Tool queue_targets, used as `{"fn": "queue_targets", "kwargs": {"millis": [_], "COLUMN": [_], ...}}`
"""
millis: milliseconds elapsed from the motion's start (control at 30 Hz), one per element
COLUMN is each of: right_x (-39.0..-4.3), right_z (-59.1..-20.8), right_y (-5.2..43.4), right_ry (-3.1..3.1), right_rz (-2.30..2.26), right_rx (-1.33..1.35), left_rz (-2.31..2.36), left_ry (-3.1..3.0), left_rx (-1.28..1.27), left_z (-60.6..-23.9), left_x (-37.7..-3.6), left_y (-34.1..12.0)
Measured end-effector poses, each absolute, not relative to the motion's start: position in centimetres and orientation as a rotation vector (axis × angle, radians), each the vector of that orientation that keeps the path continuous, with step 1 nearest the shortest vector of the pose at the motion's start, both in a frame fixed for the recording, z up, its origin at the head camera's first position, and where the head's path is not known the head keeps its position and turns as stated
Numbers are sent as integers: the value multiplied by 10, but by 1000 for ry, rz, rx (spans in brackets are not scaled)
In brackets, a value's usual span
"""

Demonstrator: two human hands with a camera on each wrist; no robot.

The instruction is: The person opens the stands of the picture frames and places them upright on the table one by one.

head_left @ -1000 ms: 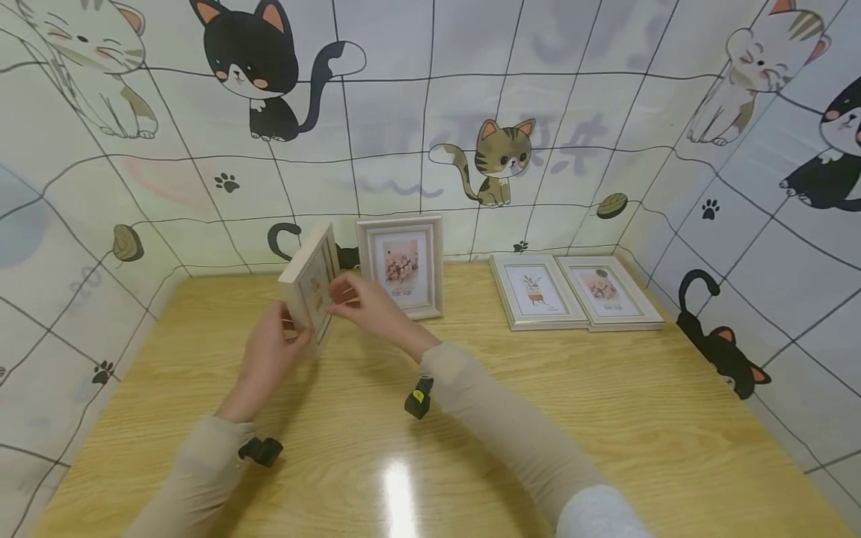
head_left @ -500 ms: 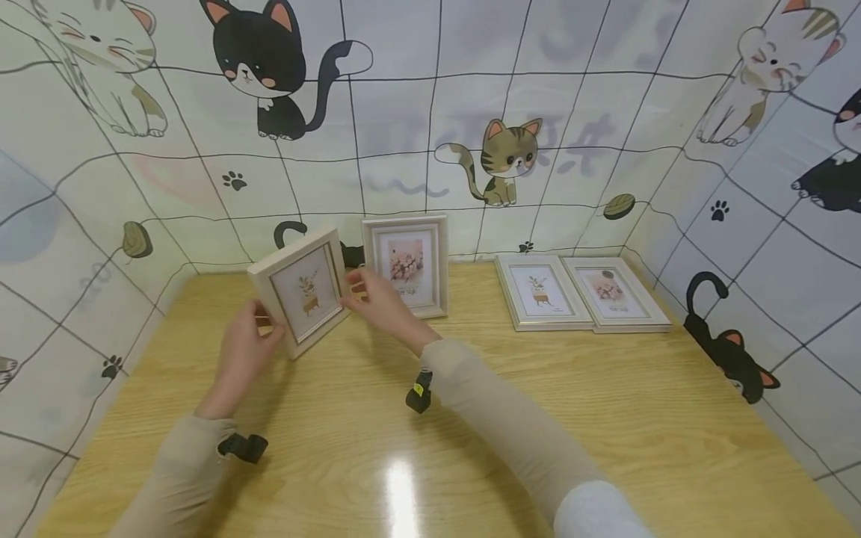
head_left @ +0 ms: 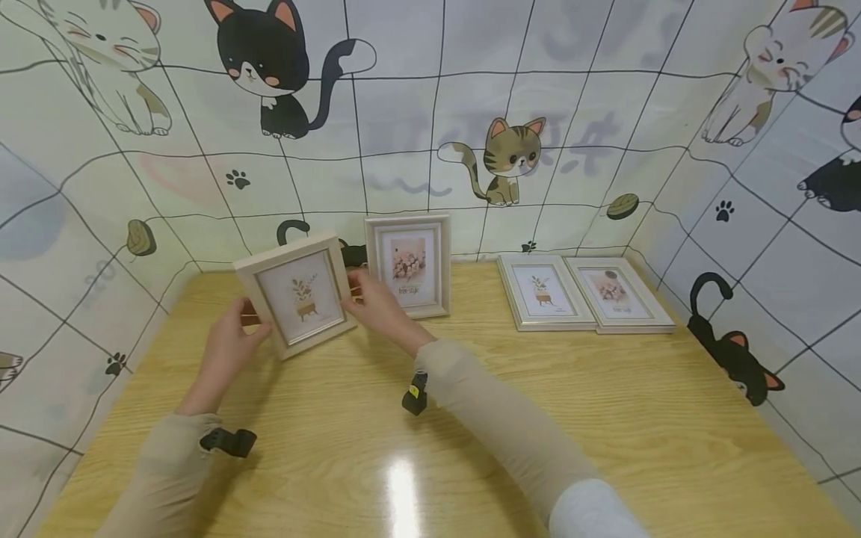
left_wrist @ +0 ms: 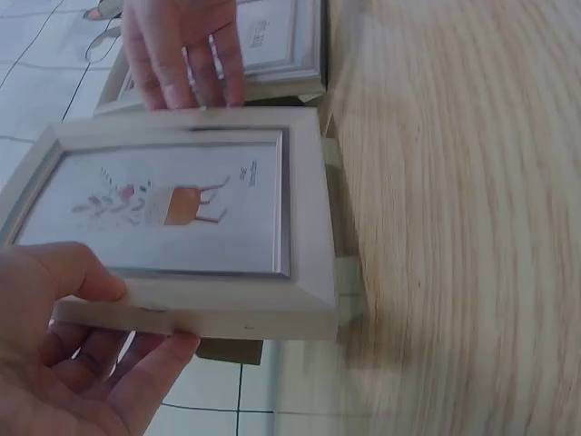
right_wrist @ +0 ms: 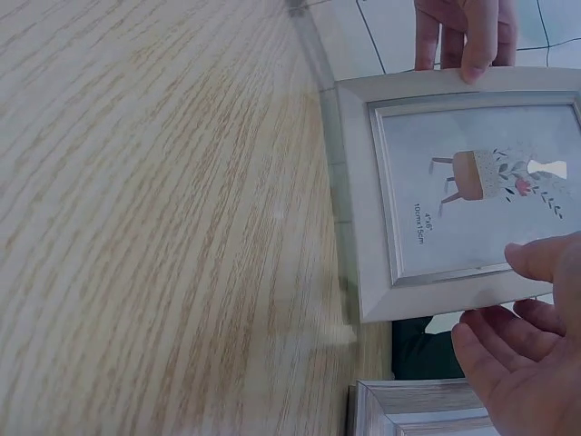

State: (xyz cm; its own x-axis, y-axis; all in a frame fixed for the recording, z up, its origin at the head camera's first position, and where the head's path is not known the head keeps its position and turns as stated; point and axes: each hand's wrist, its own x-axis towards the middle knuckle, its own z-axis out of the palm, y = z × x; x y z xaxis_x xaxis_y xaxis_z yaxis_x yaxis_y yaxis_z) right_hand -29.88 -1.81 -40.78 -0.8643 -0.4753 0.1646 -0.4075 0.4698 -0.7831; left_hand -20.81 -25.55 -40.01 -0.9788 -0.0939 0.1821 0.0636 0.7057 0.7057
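Note:
Between both hands a cream picture frame with a potted-plant print stands tilted slightly back, its front turned toward the head camera. The left hand grips its left side, thumb on the front border and fingers behind, as the left wrist view shows on the frame. At the opposite side the right hand pinches the edge, its thumb over the front border and fingers behind. Close beside the right hand, a second picture frame with a pink flower print stands upright near the wall.
Two more picture frames lie flat at the back right, one with a plant print and one with flowers, their edges touching. A cat-patterned cloth wall closes off the back and sides of the wooden table.
The held picture frame has swung from nearly edge-on to facing the head camera. The left hand has moved left with its side, while the right hand stays beside the standing frame.

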Motion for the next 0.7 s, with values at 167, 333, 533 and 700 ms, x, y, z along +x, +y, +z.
{"fn": "queue_targets", "kwargs": {"millis": [167,333,533,700], "right_x": [-299,-298,-298,-300], "right_z": [-411,-411,-408,-404], "right_y": [-20,-22,-33,-43], "right_ry": [2644,2723,2867,2927], "right_rz": [-1337,-1278,-1216,-1249], "right_rx": [-800,-787,-716,-695], "left_rz": [-1166,-1216,-1254,-1279], "left_ry": [-2704,-2703,-2664,-2613], "left_rx": [1,-7,-10,16], "left_z": [-402,-402,-397,-393], "left_x": [-210,-215,-230,-247], "left_y": [-261,-266,-272,-277]}}
